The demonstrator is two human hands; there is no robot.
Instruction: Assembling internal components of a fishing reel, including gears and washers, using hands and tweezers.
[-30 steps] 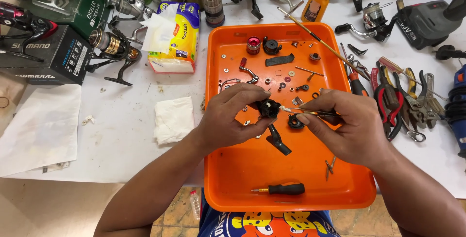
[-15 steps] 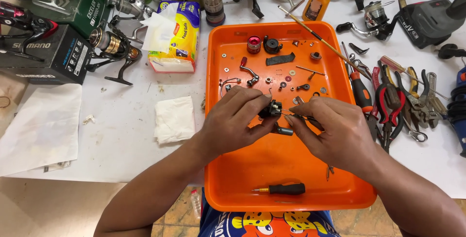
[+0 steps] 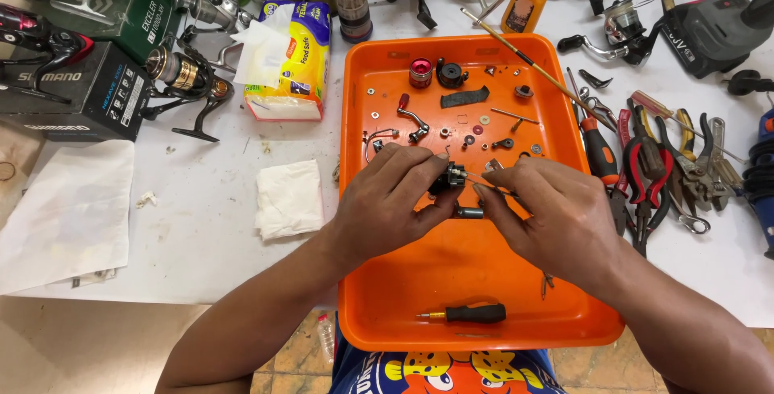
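Over the orange tray [image 3: 379,281], the left hand [image 3: 395,200] has its fingers clamped on a small black reel part [image 3: 448,176]. The right hand [image 3: 556,216] pinches a thin tool [image 3: 484,178] against it. One slip could flick it among the loose washers [image 3: 484,120] farther back.

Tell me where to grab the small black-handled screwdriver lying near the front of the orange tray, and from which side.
Grip the screwdriver by its thick black handle, coming straight down from above. It lies flat and alone on the orange tray, handle to the right, thin brass-coloured tip to the left, with open room around it.

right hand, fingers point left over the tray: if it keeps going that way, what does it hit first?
Most likely the small black reel part pinched in the left hand; the right hand fingertips sit right beside it. Depth unclear.
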